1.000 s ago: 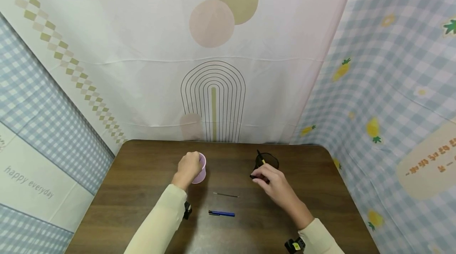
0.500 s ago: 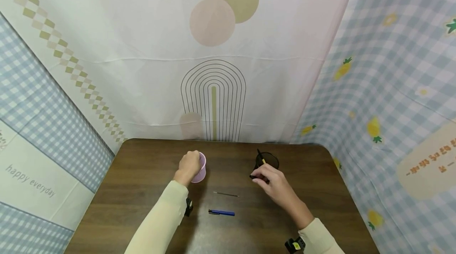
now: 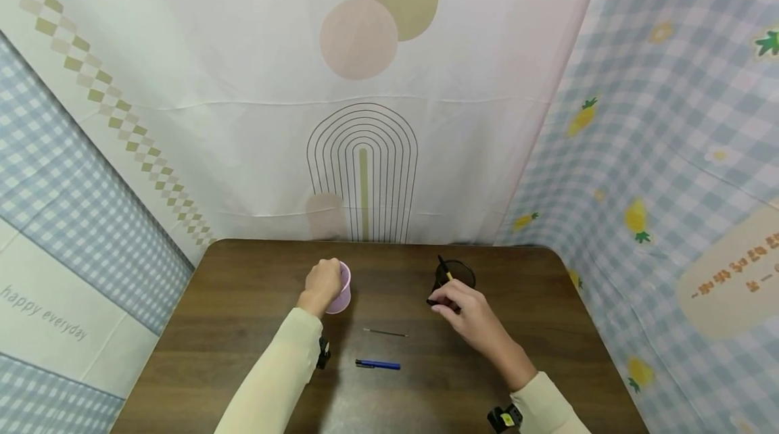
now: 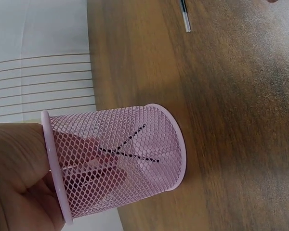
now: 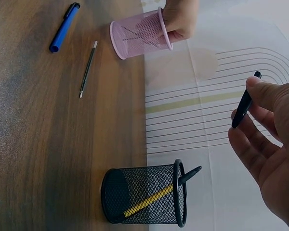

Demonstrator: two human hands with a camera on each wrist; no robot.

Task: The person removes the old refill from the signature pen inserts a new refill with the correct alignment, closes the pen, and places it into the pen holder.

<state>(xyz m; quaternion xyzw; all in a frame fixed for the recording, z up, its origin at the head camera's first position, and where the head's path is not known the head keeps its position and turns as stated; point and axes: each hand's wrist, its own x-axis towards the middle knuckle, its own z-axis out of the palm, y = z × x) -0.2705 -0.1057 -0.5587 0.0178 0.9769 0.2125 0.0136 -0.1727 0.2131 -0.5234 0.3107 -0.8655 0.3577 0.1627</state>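
Worktop [image 3: 201, 346]: wood-patterned, bearing both cups. Pink cup [image 3: 339, 301]: mesh, upright; judged light, stiff and easily tipped, best taken by the wall. The left hand [image 3: 322, 285] has its fingers inside; how far that grip is closed, and on what, cannot be told. The narrow mouth restricts working room. Black cup [image 5: 116, 185]: mesh, upright, well to the right of the pink cup. A yellow pen [image 5: 191, 174] leans in it, its dark end projecting past the rim, a likely snag. Blue pen [image 3: 378, 365]: lies right of the pink cup and nearer the person; judged rigid. Short black pen [image 5: 245, 105]: aloft, well right of the pink cup, in the right hand [image 3: 465, 312]; that grip is nearly closed, thumb and fingertips pinching the pen. Judged light, hard and smooth, hence apt to slip; mid-length is the sound hold. Refill [image 5: 88, 70]: right of the pink cup, closer to it than the blue pen; judged slender and bendable. Two dark slivers [image 4: 131, 138]: crossed, seen at the pink cup's mesh; identity uncertain.
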